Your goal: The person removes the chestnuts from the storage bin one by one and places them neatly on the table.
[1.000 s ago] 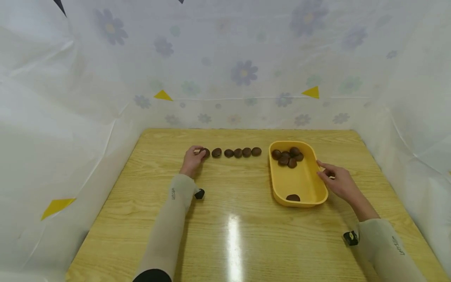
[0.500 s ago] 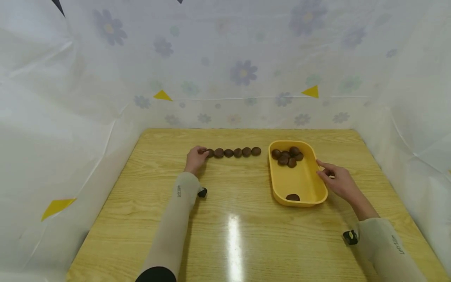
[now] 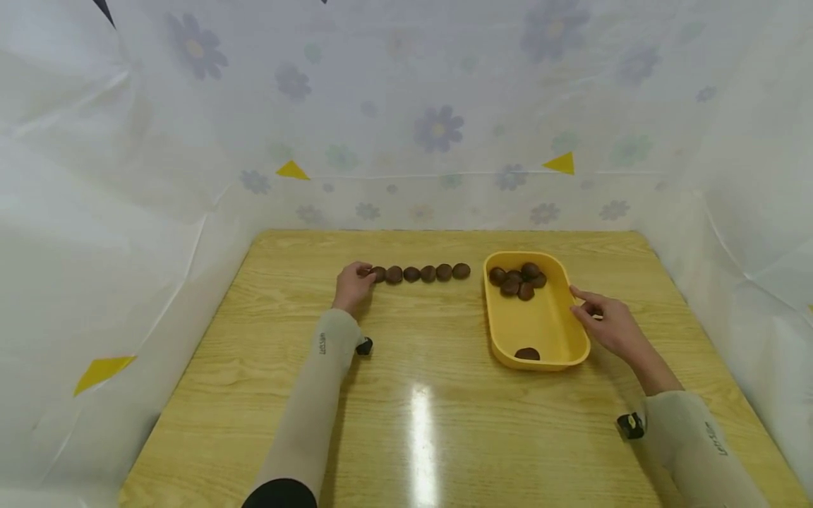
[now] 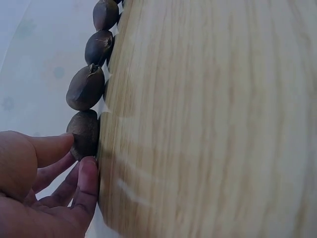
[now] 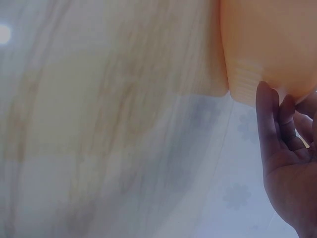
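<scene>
While our left hand (image 3: 351, 289) pinches a brown, rounded, chestnut-like nut (image 4: 84, 131) between thumb and fingertips, that nut sits at the nine o'clock end of a row (image 3: 428, 274) of six and appears to touch its neighbour. The row lies across the twelve o'clock part of our yellowish wood-grain table (image 3: 444, 331). Just past its three o'clock end stands a yellow, round-cornered tray (image 3: 536, 324), where we see a cluster of nuts (image 3: 510, 286) towards eleven o'clock and a lone nut (image 3: 527, 354) at six. Our right hand (image 3: 612, 328), thumb and forefinger slightly parted, touches the tray's three o'clock side with its fingertips. At twelve o'clock hangs a white, flower-printed sheet (image 3: 381, 141).
</scene>
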Available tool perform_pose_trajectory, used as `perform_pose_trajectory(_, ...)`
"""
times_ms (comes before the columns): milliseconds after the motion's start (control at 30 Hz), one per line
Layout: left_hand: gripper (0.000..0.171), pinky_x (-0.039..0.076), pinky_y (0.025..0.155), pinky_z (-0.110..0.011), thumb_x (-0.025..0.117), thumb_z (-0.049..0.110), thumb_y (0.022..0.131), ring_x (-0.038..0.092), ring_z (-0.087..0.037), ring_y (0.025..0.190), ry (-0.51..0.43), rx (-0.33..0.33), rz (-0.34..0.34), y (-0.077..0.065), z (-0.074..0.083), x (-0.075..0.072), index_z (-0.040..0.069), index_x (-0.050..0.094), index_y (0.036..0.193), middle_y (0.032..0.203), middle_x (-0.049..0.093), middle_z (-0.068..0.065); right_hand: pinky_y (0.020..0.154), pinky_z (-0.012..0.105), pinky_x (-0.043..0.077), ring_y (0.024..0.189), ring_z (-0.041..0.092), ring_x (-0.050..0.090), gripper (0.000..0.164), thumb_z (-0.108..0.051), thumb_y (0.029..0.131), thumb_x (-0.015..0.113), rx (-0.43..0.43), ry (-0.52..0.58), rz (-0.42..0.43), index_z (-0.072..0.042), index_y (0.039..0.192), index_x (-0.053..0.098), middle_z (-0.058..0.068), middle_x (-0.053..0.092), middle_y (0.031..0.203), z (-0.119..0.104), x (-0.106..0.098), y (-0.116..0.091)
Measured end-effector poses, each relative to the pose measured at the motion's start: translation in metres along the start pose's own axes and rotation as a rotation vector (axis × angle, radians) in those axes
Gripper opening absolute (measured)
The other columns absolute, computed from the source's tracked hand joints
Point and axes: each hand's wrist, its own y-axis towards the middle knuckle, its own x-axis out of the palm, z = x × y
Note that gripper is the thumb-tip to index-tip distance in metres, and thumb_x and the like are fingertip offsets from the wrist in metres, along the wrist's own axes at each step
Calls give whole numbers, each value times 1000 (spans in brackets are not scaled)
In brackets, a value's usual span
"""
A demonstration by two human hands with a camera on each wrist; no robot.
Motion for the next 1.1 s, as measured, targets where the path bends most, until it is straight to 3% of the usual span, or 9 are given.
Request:
perform_pose_trajectory(233,40,51,104,-51,60,16,107,58,-38,126,-50,-41,6,-2,5,0,3,57,144,138,59,-21,55,25,41,76,1,56,51,-25,109,56,5,6,-9,3,152,48,12,70,94,0,0,0)
perform_pose_trajectory(367,41,54,98,-50,62,13,105,59,-38,122,-129,-1,27,-6,29,4,3,56,145,139,57,-22,55,25,41,75,1,56,51,-25,110,55,4,5,-3,3,151,48,13,70,93,-1,-1,0)
perform_pose_trajectory(467,40,55,93,-48,63,13,105,60,-36,119,-185,57,2,-11,51,13,7,57,144,139,57,-22,55,25,41,75,1,55,50,-25,110,55,9,1,-2,3,151,49,13,70,94,-1,-2,-1)
perform_pose_trajectory(667,38,56,91,-42,62,22,107,59,-27,118,-225,146,-128,-30,96,46,17,58,144,138,59,-12,55,25,42,77,-1,56,51,-25,110,55,12,0,-10,3,151,48,14,71,96,-3,-1,0)
perform_pose_trajectory(867,40,56,95,-41,61,22,107,60,-24,121,-276,233,-329,-50,134,91,19,56,147,140,59,-11,55,25,43,78,0,57,50,-22,109,56,1,-1,-4,4,151,48,14,70,95,-7,-3,0)
perform_pose_trajectory(967,43,55,100,-46,61,23,107,59,-24,123,-300,233,-435,-59,147,113,17,54,148,144,56,-15,55,25,42,77,1,57,49,-22,109,56,3,-8,-10,4,151,48,12,70,93,-8,-3,0)
perform_pose_trajectory(1100,46,54,102,-46,62,23,106,59,-24,124,-301,197,-520,-64,160,139,14,51,151,146,55,-15,54,25,42,77,1,57,49,-21,109,56,-4,-2,-9,4,151,49,12,70,93,-7,-1,0)
